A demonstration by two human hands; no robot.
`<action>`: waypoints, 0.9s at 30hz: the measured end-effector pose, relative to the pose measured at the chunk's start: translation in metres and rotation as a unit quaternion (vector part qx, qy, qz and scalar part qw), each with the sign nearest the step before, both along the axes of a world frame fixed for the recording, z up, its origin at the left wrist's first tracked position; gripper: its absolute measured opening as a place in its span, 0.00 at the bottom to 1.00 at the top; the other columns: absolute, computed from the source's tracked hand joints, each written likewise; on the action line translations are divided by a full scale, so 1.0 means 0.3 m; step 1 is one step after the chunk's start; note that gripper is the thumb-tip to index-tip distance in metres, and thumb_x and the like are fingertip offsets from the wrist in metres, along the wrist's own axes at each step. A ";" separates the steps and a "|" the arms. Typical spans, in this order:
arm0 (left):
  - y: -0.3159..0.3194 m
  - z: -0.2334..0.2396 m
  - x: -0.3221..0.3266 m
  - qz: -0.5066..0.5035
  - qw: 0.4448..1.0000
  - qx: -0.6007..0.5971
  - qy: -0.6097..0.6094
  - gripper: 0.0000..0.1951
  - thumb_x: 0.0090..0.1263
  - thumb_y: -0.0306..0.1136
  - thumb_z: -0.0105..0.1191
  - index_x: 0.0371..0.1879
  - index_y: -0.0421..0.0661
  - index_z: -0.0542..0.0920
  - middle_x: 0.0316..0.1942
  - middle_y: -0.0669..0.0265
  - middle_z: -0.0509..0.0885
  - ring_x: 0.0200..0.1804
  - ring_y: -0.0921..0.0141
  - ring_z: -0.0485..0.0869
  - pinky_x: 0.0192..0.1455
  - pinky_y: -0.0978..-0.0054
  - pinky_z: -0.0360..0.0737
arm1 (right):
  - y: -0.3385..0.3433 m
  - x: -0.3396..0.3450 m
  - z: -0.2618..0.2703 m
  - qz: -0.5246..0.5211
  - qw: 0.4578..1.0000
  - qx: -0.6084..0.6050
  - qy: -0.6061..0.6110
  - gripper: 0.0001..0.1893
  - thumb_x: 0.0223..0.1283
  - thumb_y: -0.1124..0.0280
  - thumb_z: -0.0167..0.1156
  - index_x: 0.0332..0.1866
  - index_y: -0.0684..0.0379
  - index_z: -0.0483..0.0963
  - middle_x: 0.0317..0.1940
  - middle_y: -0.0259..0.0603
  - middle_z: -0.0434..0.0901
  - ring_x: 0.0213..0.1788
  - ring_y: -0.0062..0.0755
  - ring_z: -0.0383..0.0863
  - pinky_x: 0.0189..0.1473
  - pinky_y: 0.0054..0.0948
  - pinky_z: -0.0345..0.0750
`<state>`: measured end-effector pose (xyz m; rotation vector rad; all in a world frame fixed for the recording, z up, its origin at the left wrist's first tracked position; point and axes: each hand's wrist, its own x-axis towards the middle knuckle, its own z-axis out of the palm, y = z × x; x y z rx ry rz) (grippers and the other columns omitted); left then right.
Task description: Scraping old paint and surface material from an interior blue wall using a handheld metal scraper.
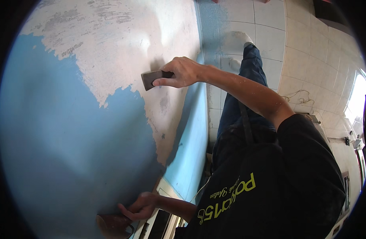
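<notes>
My right hand (181,73) grips a dark, flat rectangular block (156,79), possibly a sanding block, between thumb and fingers. The block lies at the wall over a pale, scraped patch (120,59) bordered by ragged blue paint (66,134). At the lower edge of the view, my left hand (141,206) holds a brownish-red mug-like container (112,224) with a loop handle; part of its grip is hidden behind the container. Pale specks dot my right forearm.
White floor tiles (239,13) with bluish dust run beside the wall's foot. My legs in blue jeans (253,64) stand there. Beige tiles (308,64) lie beyond, with a loose thin cable (302,100) on them. A pale-framed opening (168,189) is near my left forearm.
</notes>
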<state>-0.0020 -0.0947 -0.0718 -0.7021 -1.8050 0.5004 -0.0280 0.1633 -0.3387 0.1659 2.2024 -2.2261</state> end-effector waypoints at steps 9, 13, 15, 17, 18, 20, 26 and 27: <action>-0.004 0.004 -0.004 0.009 1.000 -0.011 0.010 0.16 0.78 0.20 0.31 0.43 0.38 0.79 0.39 0.63 0.84 0.34 0.73 0.83 0.39 0.79 0.83 | -0.046 -0.023 0.027 0.005 1.000 0.026 -0.001 0.31 0.60 0.35 0.56 0.27 0.58 0.82 0.14 0.38 0.79 0.17 0.36 0.78 0.23 0.35 0.73; 0.001 0.001 -0.013 -0.022 1.000 -0.007 -0.011 0.16 0.78 0.20 0.31 0.43 0.38 0.79 0.39 0.63 0.84 0.33 0.73 0.83 0.38 0.78 0.83 | -0.031 -0.011 0.041 -0.025 0.998 0.056 -0.026 0.30 0.60 0.38 0.60 0.27 0.60 0.83 0.12 0.38 0.77 0.12 0.32 0.74 0.17 0.31 0.70; 0.003 0.009 -0.007 -0.012 1.000 -0.015 -0.003 0.16 0.78 0.20 0.31 0.44 0.38 0.79 0.39 0.63 0.84 0.33 0.73 0.83 0.37 0.78 0.83 | -0.056 -0.032 0.087 -0.016 0.998 0.059 -0.005 0.30 0.60 0.38 0.60 0.27 0.60 0.83 0.12 0.38 0.78 0.12 0.31 0.75 0.17 0.31 0.70; 0.002 0.018 0.006 -0.002 1.000 -0.025 0.007 0.16 0.77 0.20 0.32 0.44 0.39 0.79 0.38 0.63 0.84 0.32 0.72 0.83 0.37 0.78 0.83 | -0.072 -0.035 0.092 -0.008 0.998 0.060 0.017 0.30 0.59 0.37 0.60 0.28 0.60 0.84 0.12 0.38 0.78 0.12 0.31 0.75 0.17 0.30 0.70; 0.001 0.018 0.008 0.007 0.999 -0.030 0.008 0.16 0.77 0.20 0.32 0.44 0.39 0.79 0.38 0.63 0.84 0.32 0.72 0.83 0.36 0.78 0.83 | -0.075 -0.032 0.071 -0.025 0.999 0.036 0.025 0.30 0.59 0.37 0.60 0.27 0.60 0.83 0.12 0.38 0.78 0.12 0.31 0.74 0.17 0.31 0.69; 0.008 0.013 -0.001 0.012 0.999 -0.033 0.009 0.16 0.77 0.20 0.32 0.44 0.39 0.79 0.38 0.63 0.84 0.32 0.72 0.83 0.36 0.77 0.83 | -0.069 -0.016 0.040 -0.048 0.998 0.016 0.032 0.31 0.59 0.37 0.60 0.26 0.60 0.83 0.11 0.37 0.77 0.11 0.31 0.73 0.16 0.31 0.69; -0.002 0.018 0.008 0.013 0.999 -0.040 0.018 0.16 0.77 0.20 0.32 0.43 0.40 0.80 0.38 0.63 0.84 0.31 0.71 0.82 0.35 0.77 0.82 | -0.076 -0.024 0.108 -0.021 0.999 0.037 0.011 0.30 0.61 0.38 0.59 0.23 0.59 0.81 0.11 0.37 0.77 0.12 0.31 0.75 0.16 0.30 0.68; -0.003 0.017 0.000 0.004 0.999 -0.034 0.012 0.16 0.77 0.20 0.32 0.43 0.40 0.80 0.38 0.63 0.84 0.31 0.71 0.82 0.36 0.77 0.82 | -0.080 -0.022 0.089 -0.025 0.999 0.038 0.009 0.30 0.61 0.38 0.59 0.23 0.59 0.81 0.11 0.37 0.77 0.12 0.31 0.75 0.16 0.30 0.68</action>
